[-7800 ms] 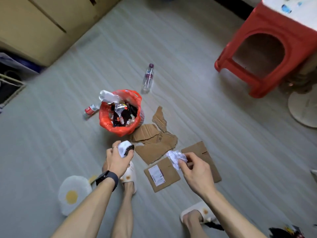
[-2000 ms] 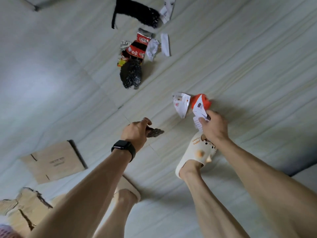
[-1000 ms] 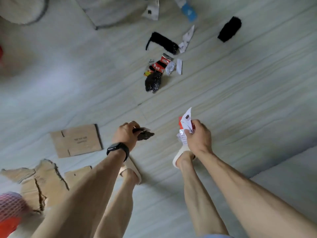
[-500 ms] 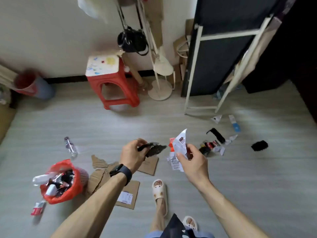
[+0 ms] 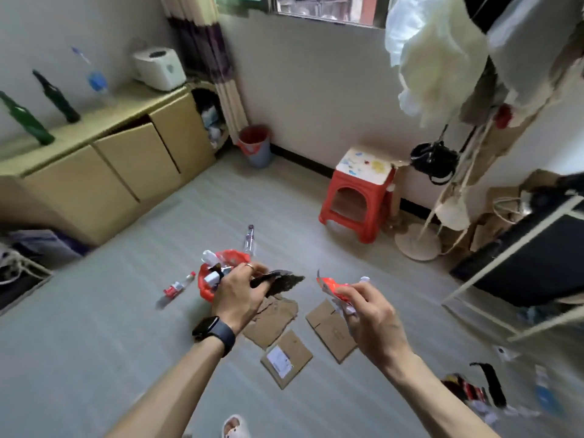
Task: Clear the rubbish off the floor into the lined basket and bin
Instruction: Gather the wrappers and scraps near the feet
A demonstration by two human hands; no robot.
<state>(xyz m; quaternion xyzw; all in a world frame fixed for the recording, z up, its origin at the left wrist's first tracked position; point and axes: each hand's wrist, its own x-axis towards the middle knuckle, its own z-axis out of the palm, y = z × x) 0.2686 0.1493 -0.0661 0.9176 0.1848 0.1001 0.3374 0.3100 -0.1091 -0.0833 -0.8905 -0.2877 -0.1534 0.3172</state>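
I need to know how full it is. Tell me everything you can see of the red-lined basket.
The basket stands upright on the floor, lined with a red plastic bag folded over its rim. It is heaped: a clear bottle and wrappers poke above the rim. The left hand, nearer the camera, hides its right side. Torn cardboard lies just right of it; a small bottle lies apart to its left.

Two green bottles (image 5: 23,120), two plastic bottles (image 5: 250,240), at least three cardboard pieces (image 5: 331,330), one lined basket (image 5: 235,255), one bin (image 5: 257,150) and one red stool (image 5: 357,213) are visible.
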